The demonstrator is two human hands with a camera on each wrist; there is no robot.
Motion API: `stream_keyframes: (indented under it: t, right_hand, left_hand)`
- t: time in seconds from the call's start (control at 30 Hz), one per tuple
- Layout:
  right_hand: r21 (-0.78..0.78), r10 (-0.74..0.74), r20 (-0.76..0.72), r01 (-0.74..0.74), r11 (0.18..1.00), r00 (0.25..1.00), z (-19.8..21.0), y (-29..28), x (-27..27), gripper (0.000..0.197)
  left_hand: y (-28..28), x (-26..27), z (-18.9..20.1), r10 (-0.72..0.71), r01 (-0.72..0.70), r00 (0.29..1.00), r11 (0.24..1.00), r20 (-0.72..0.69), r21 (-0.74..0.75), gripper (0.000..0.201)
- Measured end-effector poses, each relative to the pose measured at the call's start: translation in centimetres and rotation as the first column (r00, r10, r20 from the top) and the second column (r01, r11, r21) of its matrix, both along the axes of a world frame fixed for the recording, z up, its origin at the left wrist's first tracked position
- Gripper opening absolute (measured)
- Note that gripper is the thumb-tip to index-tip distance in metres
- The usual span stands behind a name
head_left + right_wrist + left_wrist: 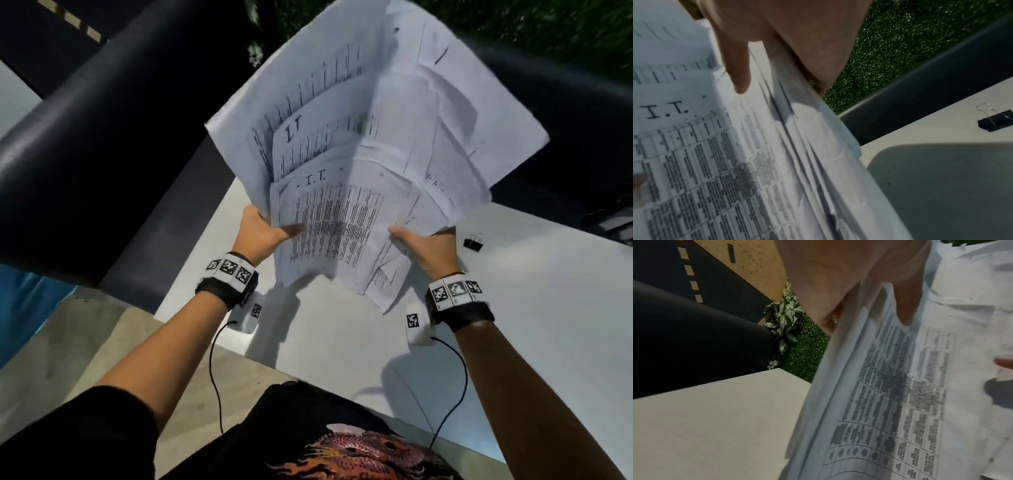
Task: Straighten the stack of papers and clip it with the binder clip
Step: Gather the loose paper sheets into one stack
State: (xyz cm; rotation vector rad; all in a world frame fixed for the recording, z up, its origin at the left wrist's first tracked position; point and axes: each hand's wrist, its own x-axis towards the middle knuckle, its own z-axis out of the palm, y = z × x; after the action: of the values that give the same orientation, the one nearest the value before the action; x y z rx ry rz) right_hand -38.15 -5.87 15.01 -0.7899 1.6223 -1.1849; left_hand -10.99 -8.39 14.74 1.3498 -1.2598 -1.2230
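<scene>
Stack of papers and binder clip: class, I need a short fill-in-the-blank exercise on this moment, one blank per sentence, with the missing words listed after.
1. The stack of papers is held up by ____ hands, the left hand and the right hand.
2. The binder clip lies on the white ____.
3. The sheets are fanned out, so their edges are not yet ____.
4. Handwritten on the front sheet are the letters ____.

Missing words: both; table; aligned; I.T.

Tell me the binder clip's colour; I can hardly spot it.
The binder clip is black with silver wire handles, clearest in the right wrist view.
</scene>
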Motion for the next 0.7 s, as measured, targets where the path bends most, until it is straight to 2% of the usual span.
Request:
stream_keyframes:
  t: [0.07,0.17,0.23,0.3,0.37,0.43,0.53,0.63,0.67,0.7]
  right_hand:
    - [0.02,0.029,-0.049,-0.028,0.999,0.998,-0.2,0.0,-0.1,0.03]
    - [0.07,0.012,-0.034,-0.009,0.998,0.999,-0.9,-0.1,1.2,0.023]
    - [0.083,-0.05,-0.081,0.057,0.995,0.995,-1.1,-0.9,2.2,0.014]
    - [0.098,-0.08,-0.132,0.093,0.991,0.988,-0.8,-1.5,2.6,0.028]
    - [0.054,-0.103,-0.096,0.109,0.993,0.99,-0.3,-1.4,1.9,0.034]
    - [0.098,-0.059,-0.079,0.067,0.993,0.995,0.6,-0.8,0.8,0.038]
    - [0.184,0.094,-0.1,-0.074,0.98,0.991,0.3,0.3,-1.0,0.023]
    - [0.221,0.185,-0.186,-0.142,0.965,0.965,-0.2,0.4,-1.8,0.033]
    - [0.25,0.204,-0.196,-0.153,0.956,0.959,-0.4,0.1,-2.0,0.036]
    - [0.282,0.233,-0.2,-0.172,0.944,0.952,-0.2,-0.1,-2.0,0.031]
  left_hand:
    - [-0.4,0.3,-0.4,-0.017,0.015,0.999,0.997,0.034,0.07,0.025]
    - [-0.3,-0.6,-0.9,-0.047,0.043,0.998,0.994,0.041,0.104,0.044]
    - [-0.4,-1.5,-1.4,0.019,-0.02,1.0,0.998,0.012,0.064,0.043]
    - [-0.4,-2.0,-1.3,0.095,-0.094,0.995,0.995,-0.028,0.028,0.038]
    - [-0.5,-1.9,-0.5,0.119,-0.119,0.993,0.993,-0.014,-0.007,0.041]
    - [-0.9,-0.9,-0.5,0.053,-0.053,0.998,0.998,0.027,0.025,0.045]
    - [-1.4,1.2,-0.5,-0.058,0.061,0.998,0.98,-0.024,0.188,0.049]
    - [-1.2,1.7,-0.1,-0.176,0.17,0.984,0.97,0.018,0.175,0.05]
    - [-1.1,1.9,-0.1,-0.164,0.163,0.986,0.974,-0.006,0.158,0.051]
    - [-1.1,2.0,0.0,-0.142,0.144,0.989,0.981,-0.028,0.128,0.052]
